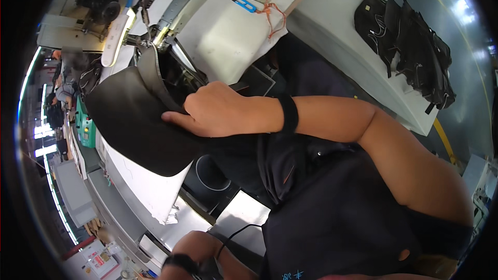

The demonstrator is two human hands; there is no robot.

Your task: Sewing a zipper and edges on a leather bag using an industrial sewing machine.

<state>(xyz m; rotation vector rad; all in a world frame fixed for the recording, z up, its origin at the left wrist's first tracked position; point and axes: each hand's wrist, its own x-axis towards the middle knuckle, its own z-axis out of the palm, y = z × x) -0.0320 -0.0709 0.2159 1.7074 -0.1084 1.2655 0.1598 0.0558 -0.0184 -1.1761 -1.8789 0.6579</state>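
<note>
A black fabric panel [140, 119] with rounded corners lies across the white work surface. A zipper strip [161, 80] runs along its upper edge, toward the metal sewing machine parts [155, 36]. Curled over the panel's right edge, my right hand [215, 110] grips it, thumb on the outer face and the other fingers folded in. More dark cloth hangs beneath my right wrist. Of my left side, only a bent arm [194, 243] with a black band shows at the lower edge. My left hand lies outside the picture.
Blue thread snips [243, 3] and an orange cord [274, 15] lie beyond the panel. Several black bags [410, 46] rest on a white table at the right. A lit lamp bar [115, 39] stands beside the machine. A thin black cable [236, 231] passes near my left arm.
</note>
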